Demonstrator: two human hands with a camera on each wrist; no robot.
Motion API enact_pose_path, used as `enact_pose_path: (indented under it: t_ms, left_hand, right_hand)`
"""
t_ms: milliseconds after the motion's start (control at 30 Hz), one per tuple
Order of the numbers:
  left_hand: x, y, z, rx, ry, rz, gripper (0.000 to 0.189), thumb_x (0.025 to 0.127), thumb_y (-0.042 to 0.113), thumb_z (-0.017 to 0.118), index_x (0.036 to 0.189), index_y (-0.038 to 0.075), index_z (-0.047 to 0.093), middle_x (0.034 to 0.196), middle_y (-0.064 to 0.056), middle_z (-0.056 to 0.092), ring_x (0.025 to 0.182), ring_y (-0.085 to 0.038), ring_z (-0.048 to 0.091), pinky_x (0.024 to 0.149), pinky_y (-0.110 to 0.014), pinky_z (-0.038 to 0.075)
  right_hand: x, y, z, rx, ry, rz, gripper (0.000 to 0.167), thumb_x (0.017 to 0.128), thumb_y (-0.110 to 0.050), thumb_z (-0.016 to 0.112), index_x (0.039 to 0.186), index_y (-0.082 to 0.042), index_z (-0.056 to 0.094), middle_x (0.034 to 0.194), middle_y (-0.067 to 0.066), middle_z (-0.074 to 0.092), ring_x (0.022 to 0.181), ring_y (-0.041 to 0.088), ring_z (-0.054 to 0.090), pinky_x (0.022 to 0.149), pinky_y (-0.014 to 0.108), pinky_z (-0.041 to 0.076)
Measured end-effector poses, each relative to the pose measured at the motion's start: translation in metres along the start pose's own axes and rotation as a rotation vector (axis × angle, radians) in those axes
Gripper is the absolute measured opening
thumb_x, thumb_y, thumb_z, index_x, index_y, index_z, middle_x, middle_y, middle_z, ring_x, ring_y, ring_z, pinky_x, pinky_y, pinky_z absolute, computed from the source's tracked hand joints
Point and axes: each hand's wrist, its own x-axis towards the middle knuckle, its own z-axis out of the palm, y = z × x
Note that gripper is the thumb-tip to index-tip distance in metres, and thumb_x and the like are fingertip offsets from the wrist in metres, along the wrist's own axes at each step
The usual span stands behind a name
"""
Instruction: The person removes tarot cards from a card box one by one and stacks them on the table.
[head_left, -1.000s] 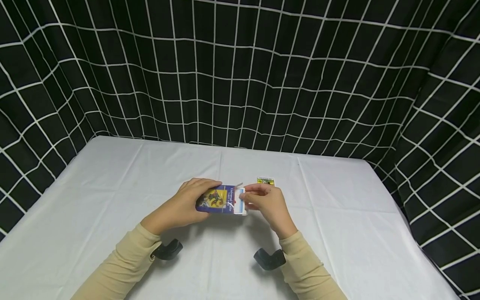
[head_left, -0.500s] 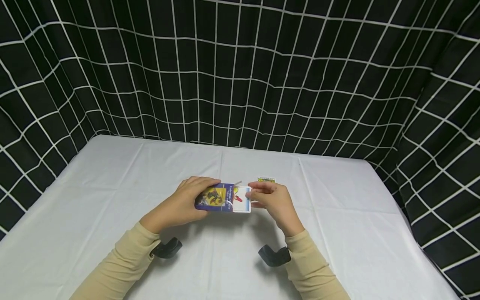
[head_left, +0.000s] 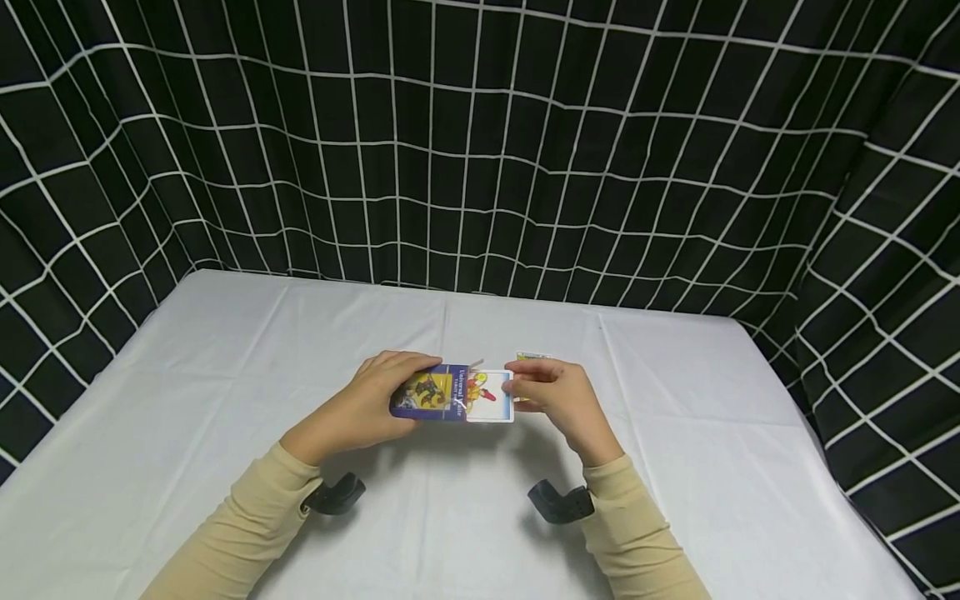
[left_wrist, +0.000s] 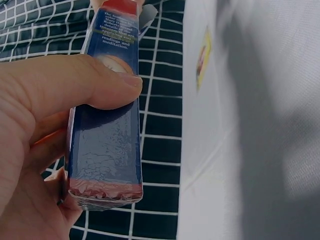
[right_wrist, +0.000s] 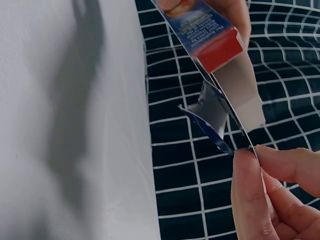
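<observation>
My left hand (head_left: 363,410) grips a blue tarot card box (head_left: 429,395) above the table, thumb along its narrow side in the left wrist view. The box lies sideways, its opening facing right. Out of that opening sticks a tarot card (head_left: 486,402) with a red and yellow figure on white. Its outer end is pinched between thumb and finger of my right hand (head_left: 564,402); the inner end is hidden in the box. The right wrist view shows the card edge-on and a torn-looking blue flap (right_wrist: 212,131) hanging open at the box's mouth.
Behind my right hand, another card (head_left: 534,357) lies on the white-clothed table (head_left: 300,350), partly covered by the fingers. A black curtain (head_left: 480,150) with a white grid surrounds the back and sides. Black wrist mounts (head_left: 561,503) project inward from both sleeves.
My right hand has moved to the right, drawing the card farther out of the box. The left hand and the box have stayed nearly still.
</observation>
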Motion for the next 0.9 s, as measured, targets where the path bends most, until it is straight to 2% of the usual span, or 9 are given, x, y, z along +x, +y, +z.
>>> enact_pose_path:
  t_ms: [433, 900]
  left_hand:
    - [0.001, 0.000, 0.001, 0.004, -0.005, -0.004, 0.077, 0.072, 0.008, 0.078, 0.144, 0.010, 0.051, 0.144, -0.009, 0.055, 0.132, -0.029, 0.047, 0.112, -0.054, 0.031]
    - [0.000, -0.002, -0.001, 0.014, 0.002, -0.017, 0.076, 0.072, 0.009, 0.079, 0.143, 0.011, 0.051, 0.144, -0.010, 0.055, 0.134, -0.030, 0.046, 0.112, -0.054, 0.030]
  right_hand:
    - [0.002, 0.001, -0.006, 0.002, -0.018, 0.011, 0.033, 0.088, -0.007, 0.069, 0.117, 0.009, 0.068, 0.123, 0.021, 0.066, 0.086, 0.012, 0.068, 0.077, 0.035, 0.061]
    - [0.005, 0.000, -0.021, -0.048, -0.022, -0.011, 0.030, 0.088, -0.003, 0.068, 0.113, 0.013, 0.066, 0.111, 0.020, 0.069, 0.079, 0.009, 0.068, 0.078, 0.039, 0.061]
